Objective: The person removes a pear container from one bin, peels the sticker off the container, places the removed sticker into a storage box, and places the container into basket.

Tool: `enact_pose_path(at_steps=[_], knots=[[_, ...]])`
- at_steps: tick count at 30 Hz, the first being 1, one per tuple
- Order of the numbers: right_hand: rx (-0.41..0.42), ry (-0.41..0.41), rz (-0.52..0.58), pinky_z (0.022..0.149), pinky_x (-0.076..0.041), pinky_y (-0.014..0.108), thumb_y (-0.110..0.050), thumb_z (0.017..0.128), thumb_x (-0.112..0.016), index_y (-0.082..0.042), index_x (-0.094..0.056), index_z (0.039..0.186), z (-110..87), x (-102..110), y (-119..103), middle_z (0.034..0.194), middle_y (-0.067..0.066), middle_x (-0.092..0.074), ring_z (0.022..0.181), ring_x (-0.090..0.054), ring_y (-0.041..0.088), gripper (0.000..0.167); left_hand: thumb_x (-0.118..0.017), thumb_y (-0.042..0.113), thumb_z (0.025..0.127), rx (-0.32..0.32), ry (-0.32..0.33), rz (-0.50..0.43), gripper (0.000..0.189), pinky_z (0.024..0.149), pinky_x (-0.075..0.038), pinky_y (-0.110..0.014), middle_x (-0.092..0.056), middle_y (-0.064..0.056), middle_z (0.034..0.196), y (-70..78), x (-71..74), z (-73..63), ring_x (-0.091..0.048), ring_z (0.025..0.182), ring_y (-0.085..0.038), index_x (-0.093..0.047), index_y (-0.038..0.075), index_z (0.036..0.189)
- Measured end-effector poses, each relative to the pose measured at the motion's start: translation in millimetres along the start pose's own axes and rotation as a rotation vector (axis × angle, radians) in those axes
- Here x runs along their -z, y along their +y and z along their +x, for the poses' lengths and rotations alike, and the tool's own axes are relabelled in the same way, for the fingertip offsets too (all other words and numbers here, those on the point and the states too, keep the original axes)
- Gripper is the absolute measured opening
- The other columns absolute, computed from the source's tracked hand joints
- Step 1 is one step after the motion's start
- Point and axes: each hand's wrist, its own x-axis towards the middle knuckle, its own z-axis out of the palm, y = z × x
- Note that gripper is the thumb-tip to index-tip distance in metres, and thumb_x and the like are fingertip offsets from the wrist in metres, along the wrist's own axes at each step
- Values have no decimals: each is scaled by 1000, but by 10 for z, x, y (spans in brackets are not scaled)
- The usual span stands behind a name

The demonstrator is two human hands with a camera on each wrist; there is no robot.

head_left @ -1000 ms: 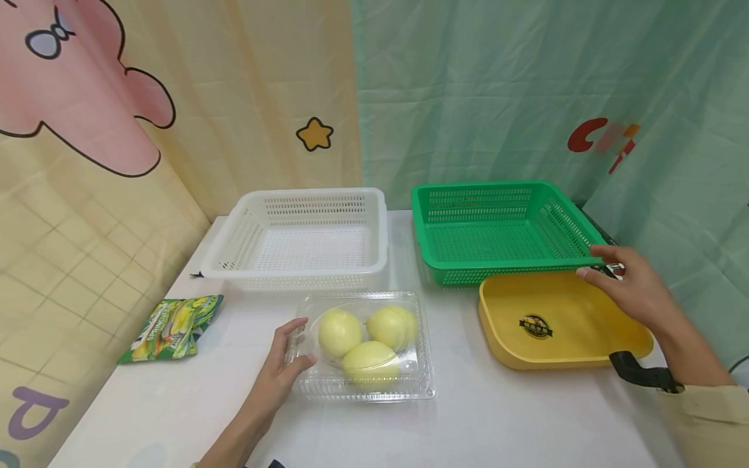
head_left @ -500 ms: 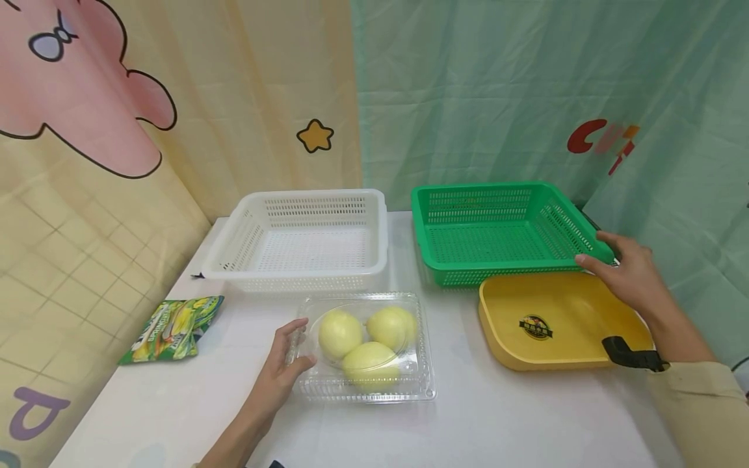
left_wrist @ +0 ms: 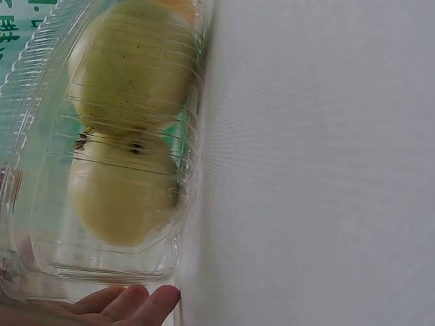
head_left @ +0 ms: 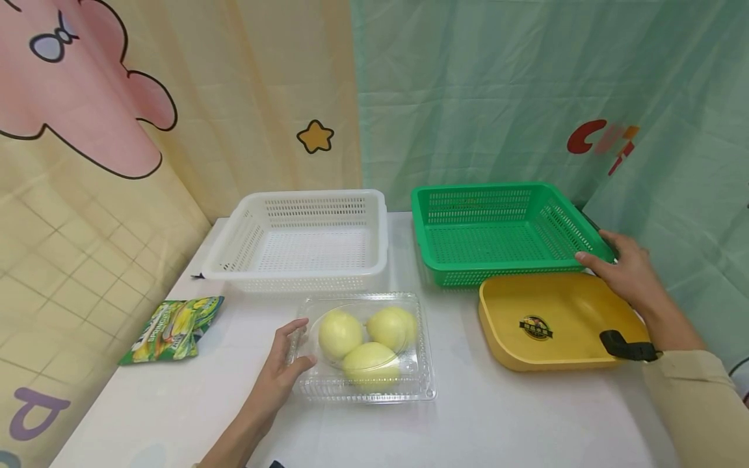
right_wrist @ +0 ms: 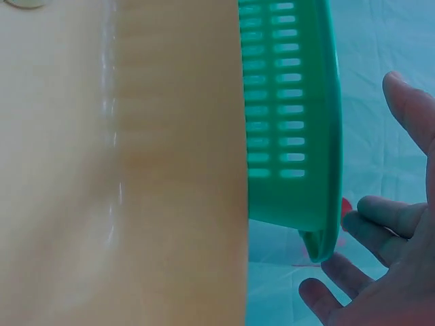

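Observation:
My left hand (head_left: 279, 364) rests at the left end of a clear plastic clamshell box (head_left: 422, 364), thumb and forefinger touching its side. Three pale yellow-green fruits (head_left: 370, 364) lie inside under the closed lid. In the left wrist view, the fingers (left_wrist: 158, 307) lie straight along the box's near end. My right hand (head_left: 634, 276) is at the front right corner of a green slotted basket (head_left: 491, 265), above the right part of a yellow tray (head_left: 550, 361). In the right wrist view, its fingers are spread beside the basket's rim, with the thumb apart from it.
A white slotted basket (head_left: 304, 276) stands at the back left. Green printed packets (head_left: 172, 330) lie at the left edge of the white table (head_left: 468, 422). Curtains (head_left: 503, 91) hang behind and at both sides. The yellow tray sits right in front of the green basket.
My right hand has moved a little up and left to the green basket's corner, and its forearm has shifted left. The left hand and the clear box have stayed put.

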Motion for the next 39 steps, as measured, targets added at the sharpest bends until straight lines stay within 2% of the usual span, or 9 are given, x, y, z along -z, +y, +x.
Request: enact_pose_path(at_steps=[6,13,20,27,35,39], knots=[[-13,-16,17,97,-17,76,-40,95,-49,0,-7,150,35,-17,73,151,37,-3,133,-7,61,81,-53,19,90,-4,4,-3,59,105,-3,-74,-9,-9,160,-7,-13,4,0,146,-43,-27,29,142],[-7,-28,39,100,-13,75,-40,94,-50,1,-6,150,68,-47,124,152,35,0,135,-6,60,82,-53,19,90,4,9,0,59,107,-3,-73,-11,-10,159,-4,-24,6,1,146,-42,-27,30,142],[20,-36,56,103,1,75,-37,95,-48,5,-6,149,78,-75,185,153,33,5,138,7,57,80,-54,19,90,7,11,-9,60,108,-1,-72,-10,-8,159,-2,-33,7,3,147,-41,-27,29,142],[5,-64,56,102,-1,76,-38,96,-46,3,-3,149,84,-99,212,155,30,9,138,10,57,80,-54,19,90,8,8,-16,59,109,0,-71,-6,-6,161,10,-30,6,5,147,-39,-28,29,142],[7,-61,100,104,-4,74,-38,97,-46,2,-1,150,80,-139,185,155,27,11,140,7,54,80,-56,17,89,-8,20,-35,59,110,0,-69,-8,-6,160,20,-20,-5,2,148,-38,-30,31,141],[13,-68,120,105,-4,73,-37,97,-46,3,1,149,88,-146,179,155,27,13,140,8,53,80,-57,17,89,-34,21,-69,60,110,1,-69,-8,-6,160,35,-19,-30,3,148,-37,-31,30,141]])
